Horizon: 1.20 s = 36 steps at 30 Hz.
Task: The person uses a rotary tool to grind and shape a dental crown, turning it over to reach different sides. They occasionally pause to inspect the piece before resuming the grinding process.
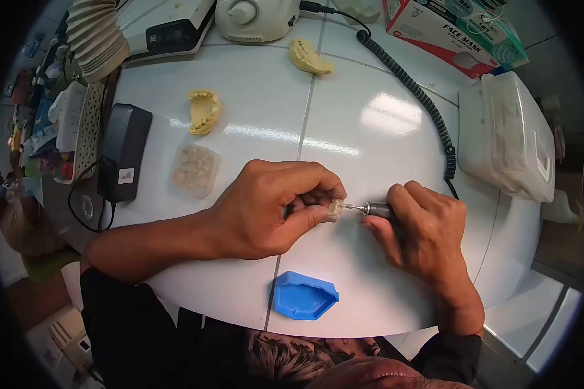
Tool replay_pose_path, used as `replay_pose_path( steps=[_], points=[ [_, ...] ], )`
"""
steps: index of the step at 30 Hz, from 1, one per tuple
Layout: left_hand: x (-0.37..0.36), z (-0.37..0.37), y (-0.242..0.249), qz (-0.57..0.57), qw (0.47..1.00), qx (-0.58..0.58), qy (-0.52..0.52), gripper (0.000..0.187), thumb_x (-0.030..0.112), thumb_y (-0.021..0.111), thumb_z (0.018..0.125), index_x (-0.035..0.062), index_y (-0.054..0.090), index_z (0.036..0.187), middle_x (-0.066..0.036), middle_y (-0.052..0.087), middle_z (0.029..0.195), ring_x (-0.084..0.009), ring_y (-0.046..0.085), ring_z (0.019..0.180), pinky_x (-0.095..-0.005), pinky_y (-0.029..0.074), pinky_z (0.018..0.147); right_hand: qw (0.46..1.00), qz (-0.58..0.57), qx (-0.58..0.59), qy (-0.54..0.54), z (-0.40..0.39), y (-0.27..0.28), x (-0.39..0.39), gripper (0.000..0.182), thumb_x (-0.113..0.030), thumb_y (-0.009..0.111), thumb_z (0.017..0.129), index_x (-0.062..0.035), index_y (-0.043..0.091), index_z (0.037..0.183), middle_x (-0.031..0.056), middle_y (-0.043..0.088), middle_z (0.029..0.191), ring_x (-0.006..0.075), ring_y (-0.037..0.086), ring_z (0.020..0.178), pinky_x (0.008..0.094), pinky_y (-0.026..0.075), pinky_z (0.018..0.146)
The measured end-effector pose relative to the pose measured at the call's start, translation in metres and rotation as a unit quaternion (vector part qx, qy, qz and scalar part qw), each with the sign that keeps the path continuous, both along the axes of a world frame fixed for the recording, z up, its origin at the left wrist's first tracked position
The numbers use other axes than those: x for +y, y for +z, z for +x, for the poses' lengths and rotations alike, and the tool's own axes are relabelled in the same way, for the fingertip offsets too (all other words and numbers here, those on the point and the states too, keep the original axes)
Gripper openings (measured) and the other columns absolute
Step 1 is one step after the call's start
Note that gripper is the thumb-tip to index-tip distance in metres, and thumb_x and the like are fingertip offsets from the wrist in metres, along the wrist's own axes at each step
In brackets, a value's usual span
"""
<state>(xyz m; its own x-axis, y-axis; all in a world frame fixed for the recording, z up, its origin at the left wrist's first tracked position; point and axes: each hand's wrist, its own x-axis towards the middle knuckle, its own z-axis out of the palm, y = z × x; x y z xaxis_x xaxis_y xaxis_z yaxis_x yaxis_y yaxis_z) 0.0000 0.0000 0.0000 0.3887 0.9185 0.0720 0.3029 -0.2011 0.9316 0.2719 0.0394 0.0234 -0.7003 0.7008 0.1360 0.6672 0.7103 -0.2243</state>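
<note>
Between the thumb and fingers of my left hand (276, 207) is a small cream-coloured dental piece (335, 207), its exact kind too small to tell. My right hand (425, 227) is wrapped round a dark rotary handpiece (379, 210). The thin metal bit of the handpiece points left and reaches the dental piece, seemingly touching it. Below the hands, near the table's front edge, lies a blue tray (305, 297). A yellowish dental cast (204, 111) and a clear box of small pale pieces (195, 170) are left of my left hand.
Another yellowish cast (309, 58) lies farther back. A white control unit (256, 18) with a coiled black cord (409, 76) stands at the back. A black adapter (124, 152) is at left, a white lidded container (509, 136) and a face mask box (457, 32) at right.
</note>
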Motion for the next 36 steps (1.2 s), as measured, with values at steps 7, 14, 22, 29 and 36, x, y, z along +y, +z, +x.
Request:
replay_pose_path(
  steps=[7, 14, 22, 29, 36],
  points=[
    [-0.0028, 0.0041, -0.0018, 0.006, 1.0, -0.017, 0.002, 0.023, -0.003, 0.077, 0.093, -0.0019, 0.075, 0.116, -0.012, 0.08, 0.099, -0.0188, 0.079, 0.088, -0.0289, 0.062, 0.076, 1.0, 0.002, -0.009, -0.004, 0.0015, 0.0033, -0.0029, 0.048, -0.048, 0.085, 0.092, -0.0098, 0.058, 0.081, 0.0041, 0.053, 0.066, 0.0251, 0.058, 0.05, 0.0378, 0.042, 0.048],
    [-0.0022, 0.0035, -0.0015, 0.006, 1.0, -0.014, 0.001, 0.022, -0.004, 0.077, 0.093, -0.0027, 0.075, 0.115, -0.012, 0.08, 0.098, -0.0187, 0.08, 0.088, -0.0294, 0.062, 0.075, 1.0, 0.007, -0.01, -0.008, 0.0008, 0.0013, -0.0019, 0.05, -0.05, 0.084, 0.092, -0.01, 0.058, 0.08, 0.0037, 0.052, 0.066, 0.0244, 0.057, 0.049, 0.037, 0.041, 0.047],
    [-0.0015, 0.0024, -0.0021, 0.012, 1.0, -0.012, 0.007, 0.022, -0.004, 0.077, 0.093, -0.0025, 0.075, 0.114, -0.012, 0.08, 0.097, -0.0179, 0.079, 0.086, -0.0278, 0.061, 0.074, 1.0, 0.002, -0.008, 0.004, 0.0014, 0.0012, -0.0002, 0.05, -0.05, 0.084, 0.092, -0.0099, 0.058, 0.08, 0.0037, 0.052, 0.066, 0.0238, 0.057, 0.049, 0.0368, 0.041, 0.047],
    [-0.0017, 0.0019, -0.0011, 0.013, 1.0, -0.011, 0.009, 0.022, -0.003, 0.078, 0.093, -0.0028, 0.075, 0.115, -0.011, 0.08, 0.097, -0.0175, 0.079, 0.086, -0.0274, 0.061, 0.074, 1.0, 0.011, 0.004, -0.003, 0.0011, -0.002, -0.0005, 0.05, -0.05, 0.084, 0.092, -0.0097, 0.058, 0.08, 0.004, 0.052, 0.066, 0.0245, 0.056, 0.049, 0.0373, 0.041, 0.047],
    [-0.0018, 0.0018, -0.001, 0.003, 1.0, -0.015, 0.012, 0.022, -0.002, 0.078, 0.093, -0.0025, 0.074, 0.115, -0.011, 0.081, 0.098, -0.0172, 0.079, 0.089, -0.0271, 0.061, 0.076, 1.0, 0.001, -0.004, 0.013, 0.0017, 0.0009, 0.0008, 0.05, -0.05, 0.084, 0.092, -0.01, 0.058, 0.079, 0.0038, 0.052, 0.066, 0.0243, 0.056, 0.049, 0.0372, 0.04, 0.047]
  ],
)
